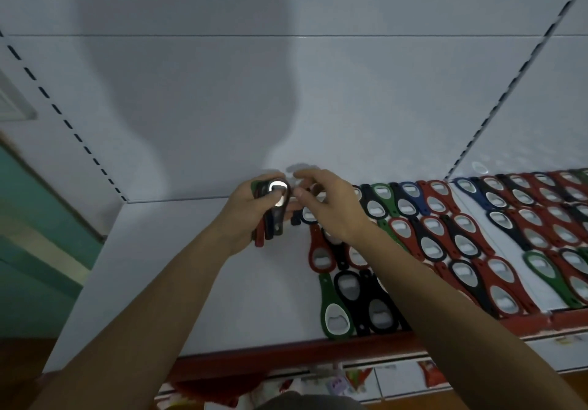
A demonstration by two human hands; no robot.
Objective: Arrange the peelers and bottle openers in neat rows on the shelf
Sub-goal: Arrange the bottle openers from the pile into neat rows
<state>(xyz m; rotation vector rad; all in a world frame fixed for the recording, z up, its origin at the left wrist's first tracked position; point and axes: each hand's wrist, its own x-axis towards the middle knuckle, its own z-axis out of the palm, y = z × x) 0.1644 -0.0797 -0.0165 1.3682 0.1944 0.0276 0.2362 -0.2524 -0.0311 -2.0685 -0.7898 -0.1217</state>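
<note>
Near the back edge of the white metal shelf, the left hand grips a bundle of plastic-handled bottle openers, green, black and red, with one steel mouth glinting on top. The right hand hovers just beside the bundle, its fingers loosely bent and holding nothing visible. Rows of red, black, green and blue bottle openers cover the shelf's right half down to its red front edge.
</note>
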